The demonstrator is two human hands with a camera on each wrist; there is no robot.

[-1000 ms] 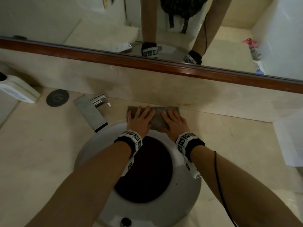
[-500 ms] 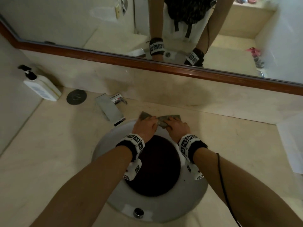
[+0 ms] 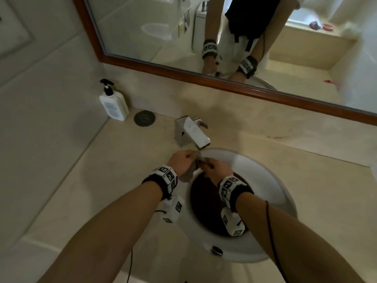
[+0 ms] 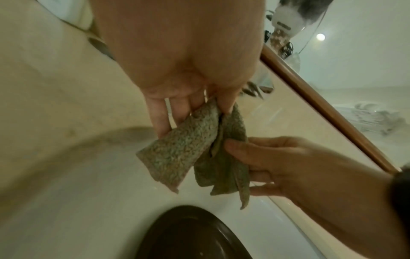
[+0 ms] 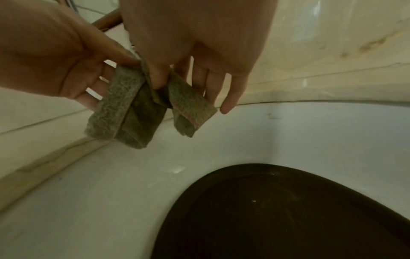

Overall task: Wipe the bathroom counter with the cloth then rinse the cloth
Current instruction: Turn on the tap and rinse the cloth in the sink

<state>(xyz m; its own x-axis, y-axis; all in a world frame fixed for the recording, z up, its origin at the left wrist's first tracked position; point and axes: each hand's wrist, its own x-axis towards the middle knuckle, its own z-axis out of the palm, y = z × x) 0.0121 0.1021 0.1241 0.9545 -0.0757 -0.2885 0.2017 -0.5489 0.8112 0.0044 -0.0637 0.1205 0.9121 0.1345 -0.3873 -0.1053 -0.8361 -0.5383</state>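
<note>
A grey-green terry cloth hangs bunched and folded between both hands, lifted off the beige counter. It is over the left back rim of the white round basin, just below the faucet spout. My left hand pinches the cloth's top from the left; in the left wrist view its fingers curl over the cloth. My right hand pinches the other fold, thumb on the cloth in the right wrist view. No water is seen running.
A white pump bottle and a dark round disc stand at the counter's back left corner. The wood-framed mirror runs above the backsplash. The basin has a dark bottom and an overflow button at the front.
Both hands lay flat on the cloth behind the basin, then gathered it and lifted it left toward the spout. The head view has swung left and up.
</note>
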